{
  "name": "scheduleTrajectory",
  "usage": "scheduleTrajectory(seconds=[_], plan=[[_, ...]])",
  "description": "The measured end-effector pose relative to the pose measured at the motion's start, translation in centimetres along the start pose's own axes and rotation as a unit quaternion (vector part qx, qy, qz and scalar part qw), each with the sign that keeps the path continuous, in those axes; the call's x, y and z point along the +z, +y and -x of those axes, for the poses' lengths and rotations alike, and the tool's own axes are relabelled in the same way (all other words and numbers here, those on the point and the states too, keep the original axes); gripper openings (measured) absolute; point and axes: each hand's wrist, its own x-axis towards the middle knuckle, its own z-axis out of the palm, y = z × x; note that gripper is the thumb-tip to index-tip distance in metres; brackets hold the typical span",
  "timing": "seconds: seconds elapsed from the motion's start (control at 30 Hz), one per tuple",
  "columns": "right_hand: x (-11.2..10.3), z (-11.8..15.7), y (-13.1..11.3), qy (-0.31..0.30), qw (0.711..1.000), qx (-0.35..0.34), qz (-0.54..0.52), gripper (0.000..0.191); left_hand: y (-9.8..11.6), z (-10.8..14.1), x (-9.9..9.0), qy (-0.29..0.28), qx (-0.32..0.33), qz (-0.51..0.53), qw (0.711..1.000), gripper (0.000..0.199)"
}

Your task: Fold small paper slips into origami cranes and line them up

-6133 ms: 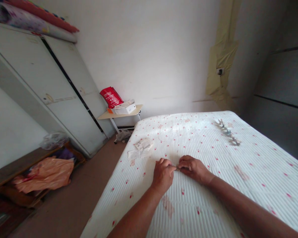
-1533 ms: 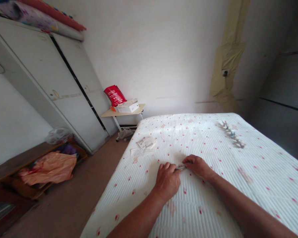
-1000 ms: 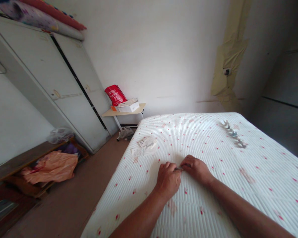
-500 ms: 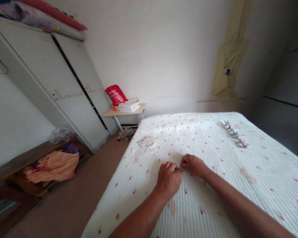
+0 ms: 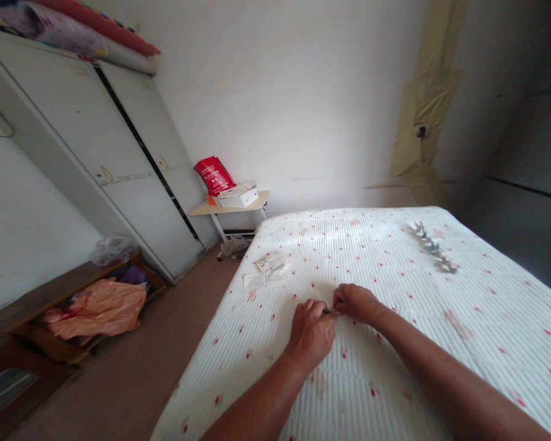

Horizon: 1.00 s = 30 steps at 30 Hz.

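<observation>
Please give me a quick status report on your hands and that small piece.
Left hand holding small piece, mostly hidden. Right hand at its other end, grip unclear. Paper on bed beyond left hand, clear of both hands.

The bedcover (image 5: pixel 376 373) is ribbed, matt cloth; the printed sheet (image 5: pixel 273 264) is paper; the red bag (image 5: pixel 215 176) is glossy plastic.

2 bare hands (image 5: pixel 313 331), bare forearms (image 5: pixel 262 395)
</observation>
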Motion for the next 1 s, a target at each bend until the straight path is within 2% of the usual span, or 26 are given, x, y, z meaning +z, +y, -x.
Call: scheduleTrajectory(seconds=[0.3, 0.7, 1.0], plan=[[-1.2, 0.4, -1.0, -0.014, 0.998, -0.034, 0.055, 0.02, -0.1, 0.0, 0.2, -0.007, -0.001, -0.008, 1.0, 0.02], [-2.2, -0.6, -1.4, -0.066, 0.991, -0.077, 0.082, 0.018, -0.1, 0.0, 0.3, -0.003, -0.007, -0.009, 1.0, 0.018], [-2.0, -0.5, -0.4, -0.069, 0.99, -0.099, 0.066, 0.017, -0.1, 0.0, 0.1, -0.005, -0.011, 0.004, 1.0, 0.02]])
